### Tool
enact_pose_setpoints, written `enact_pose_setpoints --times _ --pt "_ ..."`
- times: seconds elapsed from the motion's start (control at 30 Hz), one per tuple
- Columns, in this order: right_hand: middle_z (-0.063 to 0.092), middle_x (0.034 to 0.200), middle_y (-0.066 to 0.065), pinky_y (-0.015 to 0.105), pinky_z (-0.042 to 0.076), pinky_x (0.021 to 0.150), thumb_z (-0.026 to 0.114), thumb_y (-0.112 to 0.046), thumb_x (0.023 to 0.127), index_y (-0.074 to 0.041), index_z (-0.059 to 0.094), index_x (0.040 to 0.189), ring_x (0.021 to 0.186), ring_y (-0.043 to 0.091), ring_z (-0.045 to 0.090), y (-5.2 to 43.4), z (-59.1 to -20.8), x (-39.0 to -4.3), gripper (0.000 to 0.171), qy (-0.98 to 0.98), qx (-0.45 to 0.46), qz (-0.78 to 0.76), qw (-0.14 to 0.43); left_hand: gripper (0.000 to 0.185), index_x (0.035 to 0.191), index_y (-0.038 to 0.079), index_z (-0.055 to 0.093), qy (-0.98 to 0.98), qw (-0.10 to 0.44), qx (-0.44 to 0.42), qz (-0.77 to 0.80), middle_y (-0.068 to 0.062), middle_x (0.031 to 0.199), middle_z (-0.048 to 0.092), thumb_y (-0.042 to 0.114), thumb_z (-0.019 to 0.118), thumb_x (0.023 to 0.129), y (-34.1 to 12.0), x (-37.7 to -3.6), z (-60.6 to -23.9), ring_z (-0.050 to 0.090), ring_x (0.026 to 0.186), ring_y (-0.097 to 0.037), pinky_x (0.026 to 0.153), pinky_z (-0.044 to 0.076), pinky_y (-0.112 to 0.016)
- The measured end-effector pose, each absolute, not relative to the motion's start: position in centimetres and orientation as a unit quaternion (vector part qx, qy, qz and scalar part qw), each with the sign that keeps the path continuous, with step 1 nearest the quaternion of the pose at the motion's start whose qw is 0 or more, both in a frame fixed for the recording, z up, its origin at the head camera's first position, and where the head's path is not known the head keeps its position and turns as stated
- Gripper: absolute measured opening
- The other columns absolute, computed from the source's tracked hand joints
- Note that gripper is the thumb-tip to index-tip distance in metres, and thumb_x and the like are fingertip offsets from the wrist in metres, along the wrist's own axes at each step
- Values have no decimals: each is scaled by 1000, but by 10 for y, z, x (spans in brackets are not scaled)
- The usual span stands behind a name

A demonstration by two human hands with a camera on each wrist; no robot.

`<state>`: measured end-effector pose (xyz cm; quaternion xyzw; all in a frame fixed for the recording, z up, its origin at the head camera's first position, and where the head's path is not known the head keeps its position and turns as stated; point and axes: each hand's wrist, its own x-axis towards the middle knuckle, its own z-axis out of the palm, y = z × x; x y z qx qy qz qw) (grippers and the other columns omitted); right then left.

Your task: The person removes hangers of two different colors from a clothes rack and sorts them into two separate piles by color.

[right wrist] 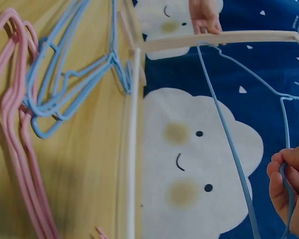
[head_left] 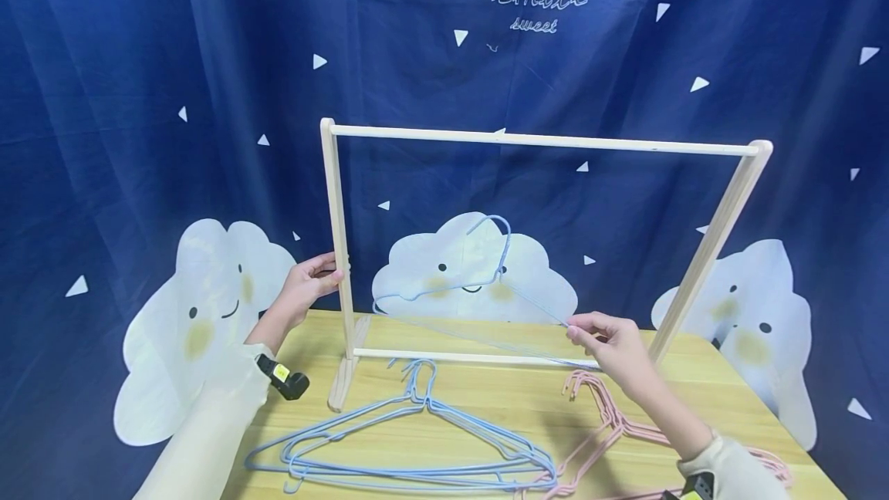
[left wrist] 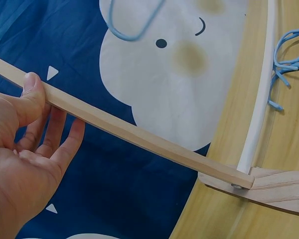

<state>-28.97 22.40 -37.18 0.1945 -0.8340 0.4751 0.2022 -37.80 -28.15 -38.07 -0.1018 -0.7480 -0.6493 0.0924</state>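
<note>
Pinching the blue hanger point(head_left: 479, 284) by its right shoulder, your right hand point(head_left: 611, 346) has fingertips closed tight on the wire. The hanger is up in the air inside the rack point(head_left: 542, 141), below the top bar, its long axis running left to right and its hook pointing up toward that bar. Your left hand point(head_left: 309, 284) wraps the rack's left post, thumb on the front face, fingers curled behind it.

Down on the counter point(head_left: 486, 400) lies a pile of blue hangers point(head_left: 410, 446) in front of the rack, hooks aimed at the rack's foot, and a pile of pink hangers point(head_left: 611, 423) just to their right, the two piles touching.

Left wrist view shows what the head view can't: your thumb point(left wrist: 32, 87) flat on the post edge and the joint where post meets foot. Right wrist view shows your fingers point(right wrist: 281, 186) curled round the thin wire, with the bottom wire running off toward the far post.
</note>
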Motion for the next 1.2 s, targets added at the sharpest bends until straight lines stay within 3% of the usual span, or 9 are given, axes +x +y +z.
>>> enact_pose_setpoints --times 0.33,0.43,0.6,0.73,0.87,1.03,1.2 --pt "76 85 17 20 49 49 74 -2 90 6 76 101 62 1 60 211 -391 -289 14 -838 177 503 115 56 148 -12 42 -747 91 -101 -651 19 99 65 8 65 100 -281 -378 -380 66 91 5 86 58 -15" --pt "75 87 20 20 47 47 73 -2 91 8 75 102 61 2 59 207 -396 -289 15 -838 170 513 82 56 148 -11 42 -748 89 -101 -650 19 99 64 8 65 100 -282 -378 -380 66 91 5 86 58 -15" --pt "71 74 7 20 45 45 73 0 91 12 73 102 56 5 54 201 -405 -288 16 -829 173 529 48 57 149 -10 41 -749 87 -103 -648 18 100 64 9 64 100 -282 -378 -380 66 92 5 87 57 -15" --pt "69 74 0 20 48 48 71 -1 92 13 72 102 58 4 54 197 -411 -287 17 -828 179 532 18 56 148 -11 42 -749 89 -103 -648 19 99 64 8 64 101 -282 -379 -381 67 91 5 87 58 -15" --pt "70 77 7 22 51 53 71 -2 93 10 73 102 62 3 55 192 -415 -285 15 -827 192 528 -3 55 147 -12 43 -746 91 -103 -651 19 98 65 8 65 100 -283 -380 -382 67 91 4 86 58 -15" --pt "71 80 18 19 46 50 72 -6 93 6 75 102 59 3 53 187 -420 -281 16 -828 199 524 -26 55 146 -12 44 -746 93 -107 -651 19 98 65 10 66 100 -283 -380 -381 67 91 4 86 58 -15" --pt "71 82 22 19 47 50 71 -6 93 10 73 103 62 4 57 182 -428 -279 19 -822 213 527 -46 54 145 -12 45 -742 93 -112 -655 18 99 66 8 65 100 -283 -380 -382 68 91 3 86 58 -15"
